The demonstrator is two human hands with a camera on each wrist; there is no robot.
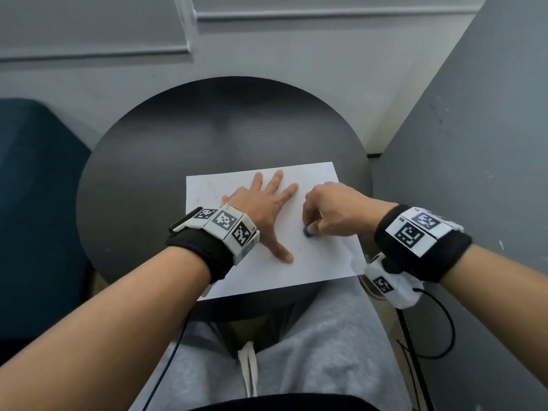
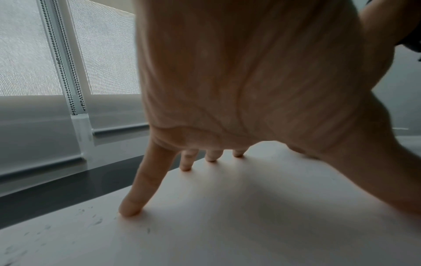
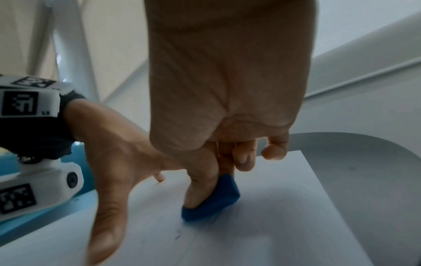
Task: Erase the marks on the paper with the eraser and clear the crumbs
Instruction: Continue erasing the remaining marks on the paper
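Head view: white paper (image 1: 314, 262) lies on a round dark table (image 1: 133, 188), near edge hanging a bit over the rim. Left hand (image 1: 261, 209) is flat on the sheet w/ fingers spread, thumb out toward the person, pressing it down. Right hand (image 1: 332, 212) is curled, fingers bunched round a small blue eraser (image 1: 307, 231) whose tip touches the paper just beside the left thumb. Fine dark crumbs (image 1: 207, 191) are scattered on the sheet's left part, a few specks near the eraser too. Grey trousers w/ a white drawstring (image 1: 249, 369) show below.

Left wrist view: left hand (image 2: 239, 81) seen from behind, fingertips (image 2: 129, 208) planted on the paper (image 2: 227, 225), fingers straight & apart. Greyish crumbs (image 2: 95, 221) lie just beside the nearest finger.

Right wrist view: right hand (image 3: 227, 90) pinches the eraser (image 3: 214, 199) btw thumb & fingers; eraser tilted, lower edge on the paper (image 3: 262, 234). Faint dark marks (image 3: 177, 235) sit just in front of it. Left hand (image 3: 114, 171) rests alongside, thumb stretched along the sheet.
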